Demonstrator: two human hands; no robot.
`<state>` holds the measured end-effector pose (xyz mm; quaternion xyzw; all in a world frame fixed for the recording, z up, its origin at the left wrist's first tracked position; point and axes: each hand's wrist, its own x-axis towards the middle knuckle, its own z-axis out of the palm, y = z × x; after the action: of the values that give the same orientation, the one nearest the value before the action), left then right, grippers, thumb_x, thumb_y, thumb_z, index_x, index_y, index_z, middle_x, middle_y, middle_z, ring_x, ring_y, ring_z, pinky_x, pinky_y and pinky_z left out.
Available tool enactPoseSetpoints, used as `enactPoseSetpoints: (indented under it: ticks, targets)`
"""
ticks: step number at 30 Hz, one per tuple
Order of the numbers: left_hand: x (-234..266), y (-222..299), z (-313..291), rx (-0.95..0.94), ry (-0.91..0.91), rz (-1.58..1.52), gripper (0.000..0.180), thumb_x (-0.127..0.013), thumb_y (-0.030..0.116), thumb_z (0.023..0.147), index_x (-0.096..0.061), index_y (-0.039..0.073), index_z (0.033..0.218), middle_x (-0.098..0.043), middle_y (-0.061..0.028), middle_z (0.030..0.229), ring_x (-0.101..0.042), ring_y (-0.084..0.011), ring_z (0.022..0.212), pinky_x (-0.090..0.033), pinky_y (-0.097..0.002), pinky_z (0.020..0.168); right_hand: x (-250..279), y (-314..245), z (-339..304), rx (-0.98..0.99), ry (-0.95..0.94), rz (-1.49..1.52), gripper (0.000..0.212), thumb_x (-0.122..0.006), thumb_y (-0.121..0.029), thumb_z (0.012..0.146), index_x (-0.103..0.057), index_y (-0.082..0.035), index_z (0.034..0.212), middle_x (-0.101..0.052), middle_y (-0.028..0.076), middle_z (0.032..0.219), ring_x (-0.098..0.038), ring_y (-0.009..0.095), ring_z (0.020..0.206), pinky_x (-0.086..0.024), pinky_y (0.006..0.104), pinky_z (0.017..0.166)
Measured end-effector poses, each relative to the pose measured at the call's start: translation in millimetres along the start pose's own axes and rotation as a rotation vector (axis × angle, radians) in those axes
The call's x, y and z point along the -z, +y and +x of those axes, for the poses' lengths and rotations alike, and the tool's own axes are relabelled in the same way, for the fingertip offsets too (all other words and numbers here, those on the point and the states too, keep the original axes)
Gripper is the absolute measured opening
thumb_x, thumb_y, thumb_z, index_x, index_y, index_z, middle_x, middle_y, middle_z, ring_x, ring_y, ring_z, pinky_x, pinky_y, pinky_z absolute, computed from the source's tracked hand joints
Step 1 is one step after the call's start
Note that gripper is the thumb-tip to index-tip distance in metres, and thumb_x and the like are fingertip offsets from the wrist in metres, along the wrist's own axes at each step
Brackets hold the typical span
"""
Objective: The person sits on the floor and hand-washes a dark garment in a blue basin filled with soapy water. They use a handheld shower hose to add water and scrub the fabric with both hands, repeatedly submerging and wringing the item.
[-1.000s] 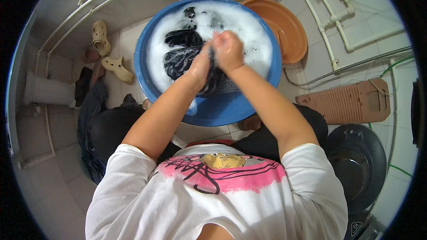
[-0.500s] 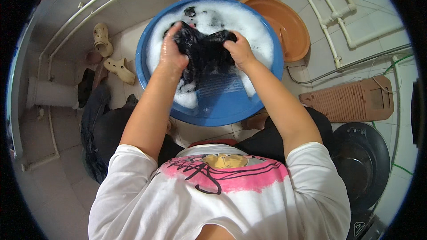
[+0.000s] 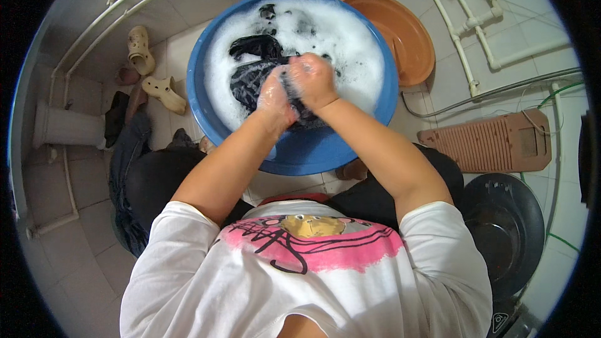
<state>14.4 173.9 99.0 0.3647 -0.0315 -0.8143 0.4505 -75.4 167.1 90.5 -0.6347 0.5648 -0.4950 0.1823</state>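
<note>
Fingers point(image 3: 300, 70) of the right hand point(image 3: 318, 82) curl tightly around a bunch of black cloth point(image 3: 250, 81), pressed close against the left hand point(image 3: 273, 99), which also holds the cloth, its thumb side turned up. Motion blur softens the right fingers, so I can't fairly tell how each one sits. Both forearms angle inward from bent elbows and meet in front of the body, wrists near each other, the right hand a little farther out than the left. Wet cloth lies in the blue tub point(image 3: 196, 87), spreading left from the hands among white suds point(image 3: 357, 56); a smaller dark piece point(image 3: 267, 11) pokes through near the far rim. Just beside the tub, on the right, is an orange basin point(image 3: 418, 40). Nearer the body, also on the right, lies a brown washboard point(image 3: 488, 141).
</note>
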Motion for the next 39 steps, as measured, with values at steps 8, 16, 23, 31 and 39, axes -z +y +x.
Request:
enactPoseSetpoints:
  ticks: [8, 16, 23, 31, 39]
  targets:
    - [7.4, 0.7, 5.9, -0.098, 0.199, 0.276, 0.04, -0.054, 0.04, 0.079, -0.057, 0.009, 0.104, -0.057, -0.0057, 0.102, -0.051, -0.0195, 0.098, -0.039, -0.0331, 0.087, -8.1, 11.2, -1.4, 0.177, -0.002, -0.006, 0.016, -0.059, -0.017, 0.073, -0.054, -0.004, 0.065, -0.052, 0.016, 0.063, -0.051, 0.03, 0.057, -0.042, 0.0358, 0.053]
    - [-4.1, 46.3, 5.4, -0.288, -0.251, 1.548, 0.047, -0.071, 0.025, 0.069, -0.054, -0.002, 0.104, -0.059, -0.0117, 0.093, -0.056, -0.0189, 0.083, -0.045, -0.0286, 0.072, 41.9, 49.1, 49.4, -0.22, -0.175, 0.371, 0.034, -0.065, -0.032, 0.077, -0.055, -0.001, 0.07, -0.055, 0.007, 0.075, -0.052, 0.015, 0.068, -0.042, 0.0277, 0.064]
    - [-10.1, 72.9, 5.4, -0.239, -0.213, -0.012, 0.033, -0.053, 0.03, 0.083, -0.054, 0.007, 0.107, -0.058, -0.0096, 0.104, -0.055, -0.0267, 0.096, -0.041, -0.0422, 0.089, 44.9, 59.4, 30.3, -0.319, -0.675, -0.094, 0.027, -0.065, -0.013, 0.071, -0.057, 0.0, 0.093, -0.061, 0.01, 0.084, -0.058, 0.018, 0.076, -0.046, 0.0292, 0.069]
    - [59.0, 27.0, 60.7, -0.431, 0.18, 0.013, 0.041, -0.055, 0.046, 0.08, -0.059, 0.007, 0.092, -0.061, -0.0116, 0.087, -0.058, -0.0253, 0.075, -0.049, -0.0408, 0.072, 1.8, -36.7, -2.5, 0.25, -0.356, 0.454, 0.03, -0.052, -0.003, 0.06, -0.049, -0.006, 0.09, -0.052, 0.012, 0.092, -0.051, 0.025, 0.089, -0.039, 0.0313, 0.085]
    - [-21.9, -3.1, -13.4, -0.136, 0.154, 0.113, 0.022, -0.052, 0.027, 0.08, -0.058, 0.006, 0.083, -0.061, -0.0067, 0.084, -0.057, -0.0203, 0.078, -0.048, -0.0338, 0.072, -0.3, 10.1, 1.5, 0.009, -0.045, 0.018, 0.025, -0.058, -0.025, 0.076, -0.055, -0.005, 0.06, -0.055, 0.015, 0.062, -0.053, 0.033, 0.057, -0.043, 0.0385, 0.053]
